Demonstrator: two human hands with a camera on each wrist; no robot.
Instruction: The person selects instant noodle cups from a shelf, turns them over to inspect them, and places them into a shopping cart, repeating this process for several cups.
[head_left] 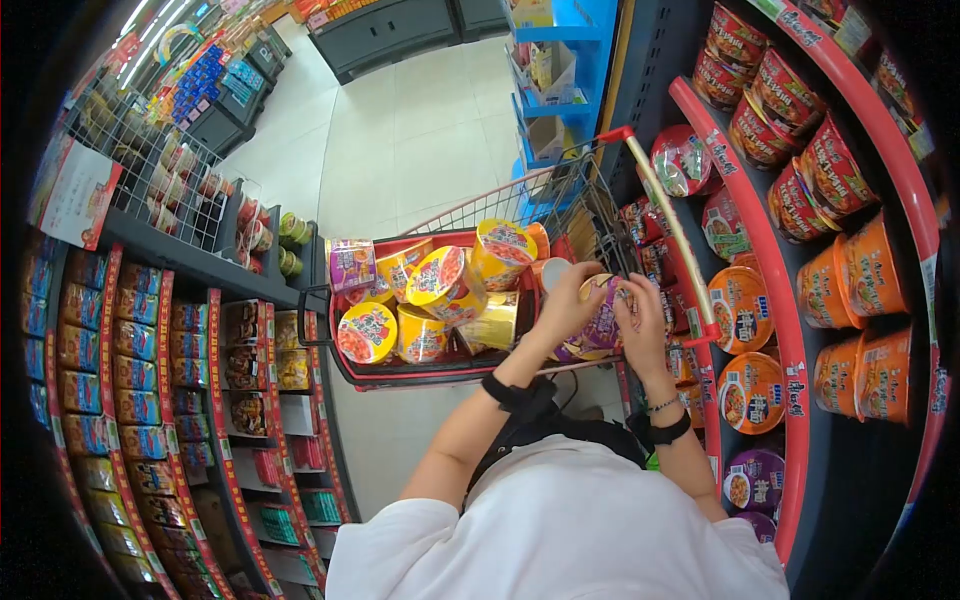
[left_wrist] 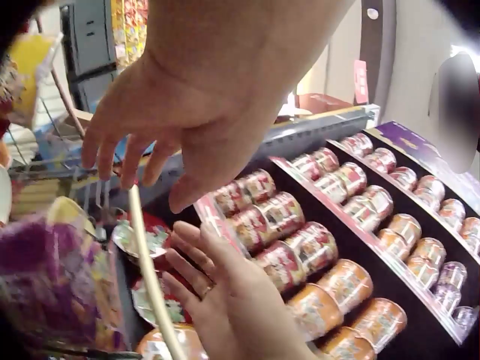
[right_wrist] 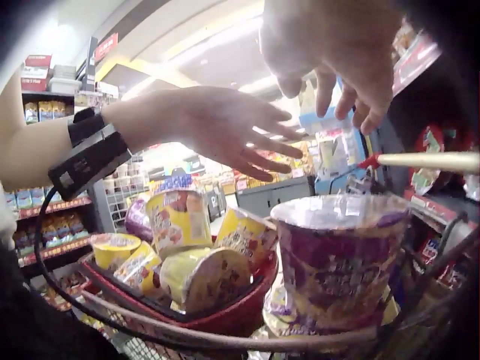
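Observation:
A large purple instant noodle tub (right_wrist: 337, 270) stands in the shopping cart, its pale lid facing up. In the head view, my left hand (head_left: 570, 305) and right hand (head_left: 643, 322) overlap the purple tub (head_left: 597, 335) from either side. Both wrist views show the hands in the air above it, with no tub in their fingers. The left hand (right_wrist: 214, 131) stretches out with spread fingers. The right hand (right_wrist: 337, 64) has its fingers hanging loosely down. Left of the tub, several yellow noodle cups (head_left: 440, 285) lie piled in a red and black basket (head_left: 350, 372) in the cart.
The cart's pale handle (head_left: 672, 235) runs along the right side, close to shelves of red and orange noodle tubs (head_left: 750, 310). Packaged goods fill the shelves (head_left: 140, 370) at left. A blue display rack (head_left: 560, 90) stands beyond the cart, beside the tiled floor (head_left: 420, 120).

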